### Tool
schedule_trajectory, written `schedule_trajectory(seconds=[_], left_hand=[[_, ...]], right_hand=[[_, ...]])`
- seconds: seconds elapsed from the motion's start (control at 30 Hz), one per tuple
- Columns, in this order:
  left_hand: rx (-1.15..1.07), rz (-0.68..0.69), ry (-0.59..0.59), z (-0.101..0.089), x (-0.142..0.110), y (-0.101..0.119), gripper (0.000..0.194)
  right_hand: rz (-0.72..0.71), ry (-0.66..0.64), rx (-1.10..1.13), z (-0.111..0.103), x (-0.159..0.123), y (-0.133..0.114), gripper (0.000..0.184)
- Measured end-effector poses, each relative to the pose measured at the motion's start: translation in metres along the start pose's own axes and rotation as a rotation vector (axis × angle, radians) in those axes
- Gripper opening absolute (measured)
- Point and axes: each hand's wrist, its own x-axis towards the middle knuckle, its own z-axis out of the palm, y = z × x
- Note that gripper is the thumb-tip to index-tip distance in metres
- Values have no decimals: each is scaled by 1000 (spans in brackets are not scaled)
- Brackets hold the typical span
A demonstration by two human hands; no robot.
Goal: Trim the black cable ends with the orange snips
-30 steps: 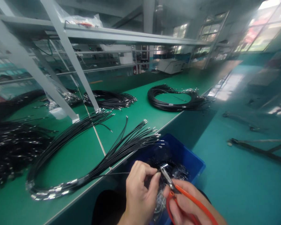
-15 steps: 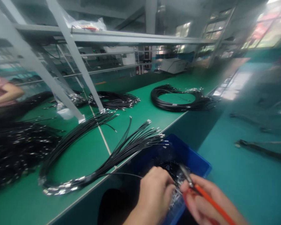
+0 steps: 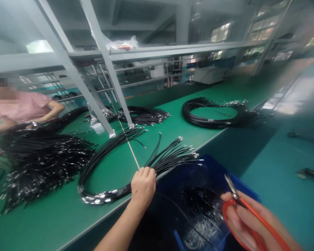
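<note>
My left hand (image 3: 143,186) is closed around a coiled bundle of black cables (image 3: 104,197) at the table's front edge. The bundle curves in a wide loop, its metal-tipped ends (image 3: 180,150) fanned out past my hand. A single thin cable (image 3: 184,212) droops from near that hand over a blue bin (image 3: 247,190). In my right hand (image 3: 248,219) is a pair of orange-handled scissors (image 3: 234,191), blades pointing up and away, nothing between them. Below and left of the scissors, the bin holds pale clippings (image 3: 202,232) and dark scraps.
Two more cable coils (image 3: 211,122) (image 3: 146,115) lie farther back on the green table (image 3: 136,153). A large heap of black cables (image 3: 52,160) fills the left, where a person in a pink top (image 3: 31,108) is handling cables. Slanted shelf posts (image 3: 115,80) rise from the table.
My left hand has left the bin area beside the scissors and moved left onto the cable bundle. The scissors have moved away to the right. The view has turned left, bringing the person into sight.
</note>
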Motion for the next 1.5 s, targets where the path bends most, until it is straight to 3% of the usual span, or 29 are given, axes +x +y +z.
schedule_trajectory(seconds=[0.2, 0.37, 0.43, 0.5, 0.57, 0.67, 0.83, 0.93, 1.3, 1.5], left_hand=[[-129, -57, -7, -14, 7, 13, 11], [-477, 131, -241, -38, 18, 72, 20], [-515, 242, -275, -46, 18, 98, 17], [-470, 356, -232, -50, 17, 115, 13], [-413, 424, -107, -50, 15, 124, 13], [-455, 431, 15, -47, 10, 126, 13], [-911, 109, -298, -38, 3, 122, 9], [-1055, -20, -403, -34, 0, 122, 11], [-1166, -107, -467, -29, -5, 120, 13], [-1377, -128, -558, -25, -10, 114, 15]], right_hand=[[-316, 138, 106, 5, 11, 0, 23], [-470, 179, 201, 7, 21, 7, 18], [-482, 197, 215, 7, 20, 7, 17], [-490, 228, 197, 6, 18, 7, 18], [-485, 265, 139, 5, 18, 9, 21], [-454, 294, 77, 8, 18, 17, 31], [-477, 300, 119, 23, 18, 25, 42], [-494, 301, 128, 29, 18, 23, 42], [-460, 234, 77, 32, 18, 18, 33], [-306, 100, 359, 36, 19, 23, 20]])
